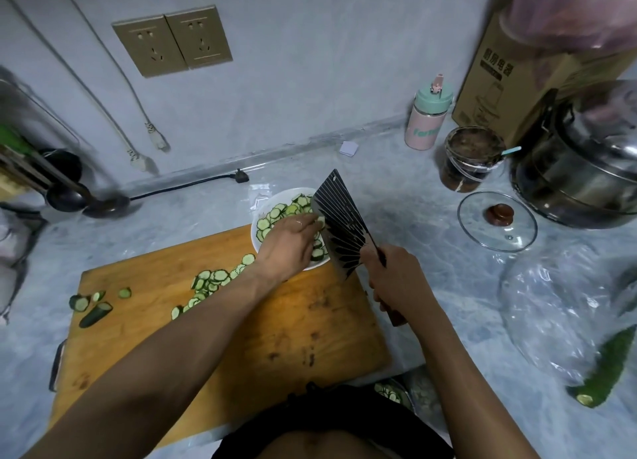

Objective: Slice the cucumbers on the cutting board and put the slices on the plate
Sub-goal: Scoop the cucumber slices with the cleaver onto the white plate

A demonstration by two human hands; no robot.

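My right hand (393, 279) grips the cleaver (341, 224), tilted over the plate (256, 233) at twelve o'clock of the cutting board (303, 327). My left hand (289, 245) sweeps slices off the blade, probably pinching one. Scrape carelessly and slices (213, 279) skid onto the desk (396, 189). At three o'clock lies a whole cucumber (606, 365); the glass lid (497, 221) crowds the plate's right.

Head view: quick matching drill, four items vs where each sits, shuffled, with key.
Items:
1. cleaver
2. glass lid
3. whole cucumber
4. cucumber ends

Places:
A. left end of the cutting board
B. counter, far right
C. gripped by the right hand, over the plate
D. counter, beside the steel pot

Pairs: 1-C, 2-D, 3-B, 4-A
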